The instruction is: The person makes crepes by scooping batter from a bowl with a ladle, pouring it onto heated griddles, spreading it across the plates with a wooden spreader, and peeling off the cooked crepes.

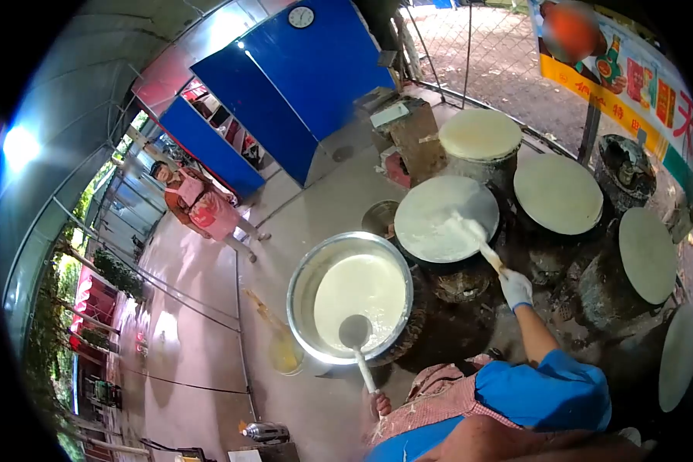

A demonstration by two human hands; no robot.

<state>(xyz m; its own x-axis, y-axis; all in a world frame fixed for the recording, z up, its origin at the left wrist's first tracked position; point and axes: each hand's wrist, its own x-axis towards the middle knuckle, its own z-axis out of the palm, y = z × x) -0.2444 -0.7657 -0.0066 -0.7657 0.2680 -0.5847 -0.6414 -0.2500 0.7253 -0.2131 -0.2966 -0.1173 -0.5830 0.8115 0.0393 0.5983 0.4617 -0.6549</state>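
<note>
My left hand (379,404) is closed around the pale handle of a ladle (355,331). The ladle's round bowl is over the pale batter (354,289) inside a wide metal basin (294,308). In a white glove, my right hand (516,290) grips the handle of a batter-coated spreader (473,235). Its white head lies on a round griddle (423,204) covered with a thin white layer. The griddle sits to the right of the basin, on a dark drum-like stove.
More round griddles with pale layers (480,135) (558,194) (647,256) (681,357) curve around on the right. A bucket (285,354) stands left of the basin. A person in a pink apron (212,208) stands across the floor. A thermos (266,433) is at the bottom.
</note>
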